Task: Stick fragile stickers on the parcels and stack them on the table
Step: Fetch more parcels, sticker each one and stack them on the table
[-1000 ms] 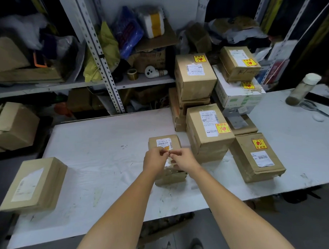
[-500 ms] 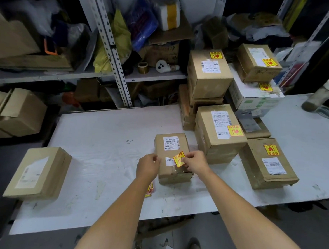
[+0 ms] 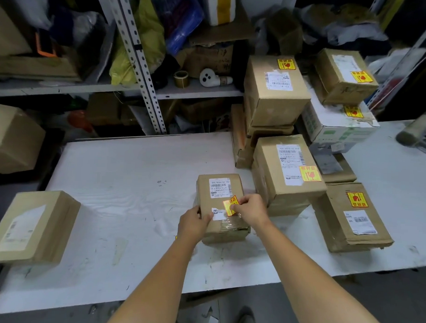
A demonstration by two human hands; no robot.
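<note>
Sticker-application step: my left hand (image 3: 193,221) clamps its grip on the near edge of the parcel (image 3: 239,186) on the desk (image 3: 134,182), my right hand (image 3: 251,209) pinches the tilted fragile sticker (image 3: 231,204) over its lid; next, probably, pressing it flat.

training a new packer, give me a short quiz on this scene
1. True or false: the right hand pinches a sticker over the parcel.
2. The left hand: A grips the parcel's edge, B lifts a bottle, C hangs idle.
3. Does the box at the table's left edge show a fragile sticker?
Key: 1 true; 2 A; 3 no, only a white label.
</note>
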